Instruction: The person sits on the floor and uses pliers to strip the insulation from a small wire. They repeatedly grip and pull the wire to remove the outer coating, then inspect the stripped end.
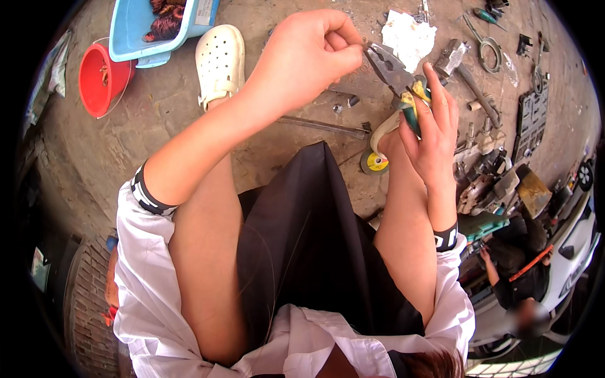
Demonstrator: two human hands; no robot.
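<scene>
Both my hands are raised over the floor, in front of my knees. My right hand (435, 129) is wrapped round the green and yellow handles of a pair of combination pliers (396, 75), its index finger stretched upward. The jaws point up and left, parted a little, toward my left fingertips. My left hand (309, 53) is closed, thumb and fingers pinched together just beside the jaw tips. Whatever it pinches is too small to make out. Behind the pliers, a crumpled white sheet (409, 38) lies on the ground.
A hammer (469, 75) and a black tool case (530, 123) lie to the right, near scattered metal parts. At far left stand a blue basin (132, 38) and a red bucket (93, 79). A metal bar (321, 126) lies ahead. Another person (517, 277) is beside a white car (573, 252).
</scene>
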